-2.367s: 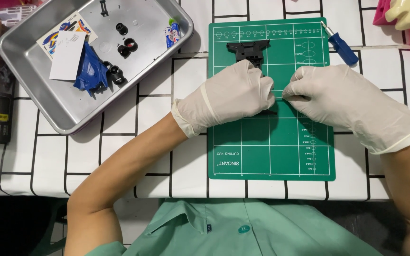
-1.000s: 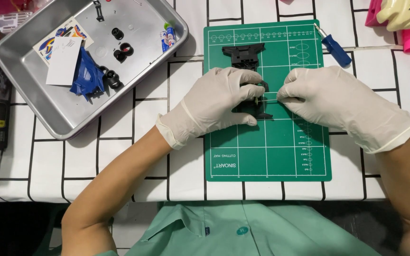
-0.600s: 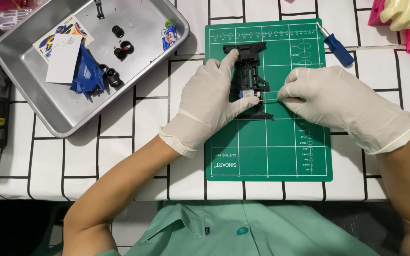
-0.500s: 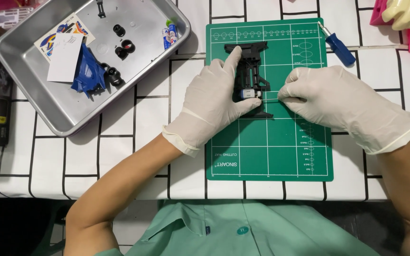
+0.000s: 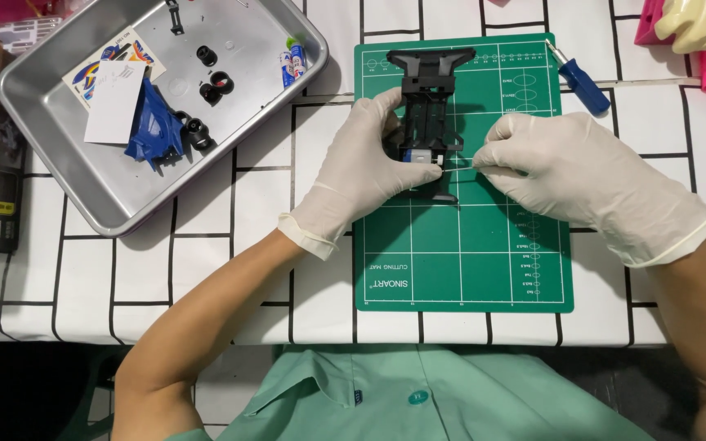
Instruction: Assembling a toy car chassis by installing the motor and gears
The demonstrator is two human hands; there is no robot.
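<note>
the black toy car chassis [image 5: 428, 114] lies at the 12 o'clock end of the green cutting mat [image 5: 484, 261], and the gloved left hand [image 5: 361, 171] is curled against its 9 o'clock side, fingers pressed to the small silver motor [image 5: 418, 158] at its near end. the gloved right hand [image 5: 565, 180] comes in from 3 o'clock, its fingertips pinched together on a thin metal pin [image 5: 458, 161] touching the chassis. a blue screwdriver [image 5: 580, 82] lies at 2 o'clock, and a metal tray [image 5: 51, 175] with blue parts and black wheels [image 5: 212, 82] sits at 10 o'clock.

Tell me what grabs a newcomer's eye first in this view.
Two white-gloved hands meet at centre: the left hand steadies a black toy-car chassis on the green cutting mat, while the right hand pinches something thin at its side. Upper left, a metal tray holds a blue car body.
</note>
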